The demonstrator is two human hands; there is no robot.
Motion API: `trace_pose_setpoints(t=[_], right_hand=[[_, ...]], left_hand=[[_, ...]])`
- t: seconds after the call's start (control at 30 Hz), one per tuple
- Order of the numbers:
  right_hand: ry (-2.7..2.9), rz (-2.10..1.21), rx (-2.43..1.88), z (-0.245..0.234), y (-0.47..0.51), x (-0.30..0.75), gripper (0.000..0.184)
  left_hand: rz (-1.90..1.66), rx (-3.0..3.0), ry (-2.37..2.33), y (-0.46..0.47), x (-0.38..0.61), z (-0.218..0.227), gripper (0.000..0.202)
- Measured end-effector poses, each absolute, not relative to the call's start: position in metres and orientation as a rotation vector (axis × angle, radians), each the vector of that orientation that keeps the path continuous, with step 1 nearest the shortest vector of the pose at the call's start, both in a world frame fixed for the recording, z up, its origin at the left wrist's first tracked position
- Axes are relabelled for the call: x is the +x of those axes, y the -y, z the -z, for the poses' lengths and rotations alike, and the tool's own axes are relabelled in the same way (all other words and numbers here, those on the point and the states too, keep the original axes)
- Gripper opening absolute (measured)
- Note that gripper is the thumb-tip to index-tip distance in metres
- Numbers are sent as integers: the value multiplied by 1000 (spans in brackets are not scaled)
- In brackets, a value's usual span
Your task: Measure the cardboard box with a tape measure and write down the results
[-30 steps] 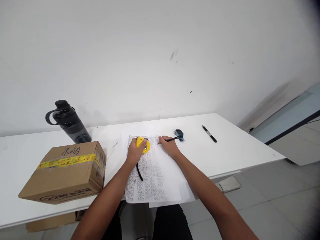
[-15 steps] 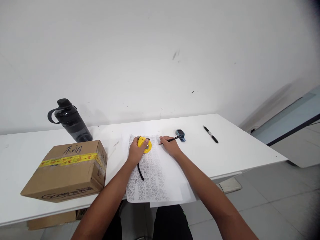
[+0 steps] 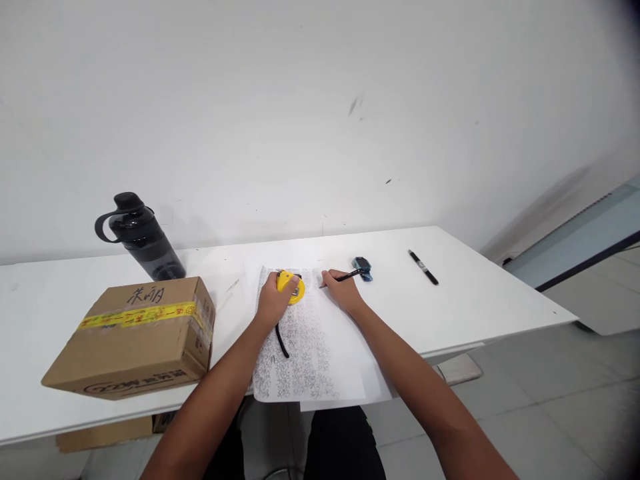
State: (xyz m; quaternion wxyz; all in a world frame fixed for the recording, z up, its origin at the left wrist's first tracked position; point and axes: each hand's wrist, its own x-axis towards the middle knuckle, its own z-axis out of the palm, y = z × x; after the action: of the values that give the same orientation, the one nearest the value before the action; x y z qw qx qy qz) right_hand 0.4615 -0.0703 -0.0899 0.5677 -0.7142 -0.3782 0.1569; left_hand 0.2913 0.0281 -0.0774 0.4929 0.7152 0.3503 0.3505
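Observation:
My left hand [image 3: 273,298] is wrapped round a yellow tape measure [image 3: 297,293] that rests on a sheet of paper [image 3: 345,367]. A black strap [image 3: 282,341] trails from the tape measure over the page. Dense rows of handwritten marks cover the paper's left and middle, while its right side is mostly blank. In my right hand [image 3: 340,289] a black pen [image 3: 349,275] is pinched, its tip at the upper part of the paper. Just beyond that hand lies a small blue watch-like device [image 3: 361,265].
On the left of the white table [image 3: 480,307] sits a taped cardboard box [image 3: 135,333], with a dark water bottle [image 3: 150,240] behind it. Another black pen [image 3: 423,267] lies to the right. The wall [image 3: 280,120] rises directly behind the table.
The camera view has shifted slightly. Both hands keep their holds on the tape measure and the pen, with hardly any movement over the paper.

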Motion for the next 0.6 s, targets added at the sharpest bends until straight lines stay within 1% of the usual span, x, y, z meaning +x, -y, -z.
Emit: trace_pose_setpoints(t=[0.6], right_hand=[[824,-350,-1696,85,72,458,34]], left_hand=[[-833,1732,-851,-26,292,75,42]])
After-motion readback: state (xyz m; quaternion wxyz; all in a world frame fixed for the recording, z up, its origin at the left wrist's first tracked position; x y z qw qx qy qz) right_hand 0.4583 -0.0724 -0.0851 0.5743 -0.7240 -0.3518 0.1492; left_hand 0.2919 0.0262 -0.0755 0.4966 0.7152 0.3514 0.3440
